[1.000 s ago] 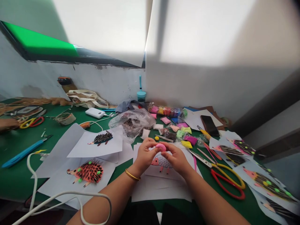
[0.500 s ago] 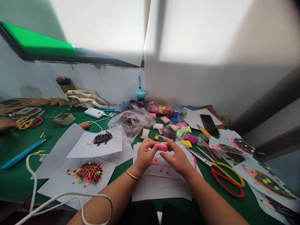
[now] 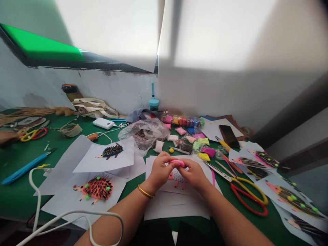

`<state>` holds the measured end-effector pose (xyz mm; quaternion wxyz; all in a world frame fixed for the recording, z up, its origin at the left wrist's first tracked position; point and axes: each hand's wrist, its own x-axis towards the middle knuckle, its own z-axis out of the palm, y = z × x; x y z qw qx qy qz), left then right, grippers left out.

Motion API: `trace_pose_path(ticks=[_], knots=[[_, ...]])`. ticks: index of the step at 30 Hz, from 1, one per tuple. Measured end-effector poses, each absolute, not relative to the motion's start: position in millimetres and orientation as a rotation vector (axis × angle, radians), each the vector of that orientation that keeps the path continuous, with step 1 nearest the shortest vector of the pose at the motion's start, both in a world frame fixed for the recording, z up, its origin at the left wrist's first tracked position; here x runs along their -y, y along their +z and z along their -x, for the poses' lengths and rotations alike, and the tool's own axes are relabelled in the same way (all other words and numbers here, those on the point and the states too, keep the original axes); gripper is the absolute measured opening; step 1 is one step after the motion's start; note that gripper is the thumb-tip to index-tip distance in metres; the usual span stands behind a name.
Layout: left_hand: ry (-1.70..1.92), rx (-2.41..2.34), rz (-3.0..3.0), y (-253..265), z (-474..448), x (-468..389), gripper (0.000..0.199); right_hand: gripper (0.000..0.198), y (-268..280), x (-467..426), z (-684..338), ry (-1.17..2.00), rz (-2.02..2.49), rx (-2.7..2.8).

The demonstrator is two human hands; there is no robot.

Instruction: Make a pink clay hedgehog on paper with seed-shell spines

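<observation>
A smooth lump of pink modelling clay (image 3: 177,162) is pinched between my two hands. My left hand (image 3: 162,169) grips its left end with thumb and fingers. At its right end, my right hand (image 3: 193,174) has thumb and fingertips closed on it. Just beneath lies a sheet with a hedgehog drawing (image 3: 177,176), its body covered in small scale marks and its head and feet pink; my hands partly hide it. A small yellow clay ball (image 3: 171,150) rests beyond my fingers, near a grey stick-like tool (image 3: 180,150).
Red-and-yellow-handled scissors (image 3: 248,191) lie to the right, before several finished hedgehog pictures (image 3: 292,194). More hedgehog sheets (image 3: 112,182) are on the left, with a white cable (image 3: 77,213) in front. Bagged clay packets (image 3: 200,145) and a plastic bag (image 3: 143,133) sit behind. Another person's hand (image 3: 10,136) shows far left.
My right hand's fingers, spread and lifted before, have closed onto the right end of the pink clay. The hands have drawn closer together.
</observation>
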<state>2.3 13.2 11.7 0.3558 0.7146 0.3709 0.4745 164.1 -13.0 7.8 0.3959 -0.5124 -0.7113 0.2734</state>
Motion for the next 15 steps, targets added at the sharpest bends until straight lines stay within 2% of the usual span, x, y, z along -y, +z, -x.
trace_pose_path(ticks=[3,4,7,10,11,14,15], knots=[[1.322,-0.962,-1.747,11.5,-1.9,-13.4,0.015,0.048,6.0,12.6,-163.1,0.778,1.313,1.721],[1.326,-0.947,-1.730,11.0,-1.9,-13.5,0.015,0.051,6.4,12.4,-162.9,0.814,1.294,1.708],[1.282,-0.898,-1.760,9.4,-2.5,-13.8,0.022,0.032,9.2,11.8,-163.3,0.868,1.186,1.694],[1.291,-0.897,-1.801,8.8,-3.6,-13.5,0.048,0.025,10.8,11.8,-164.6,0.788,1.223,1.735],[1.277,-0.900,-1.816,8.9,-3.8,-13.3,0.046,0.023,10.8,12.0,-164.8,0.749,1.259,1.766],[1.213,-0.948,-1.827,8.9,-3.9,-13.4,0.021,0.021,10.1,12.8,-164.4,0.679,1.320,1.830],[1.219,-0.973,-1.810,8.5,-3.7,-13.8,0.020,0.022,10.1,12.9,-164.0,0.689,1.314,1.827]])
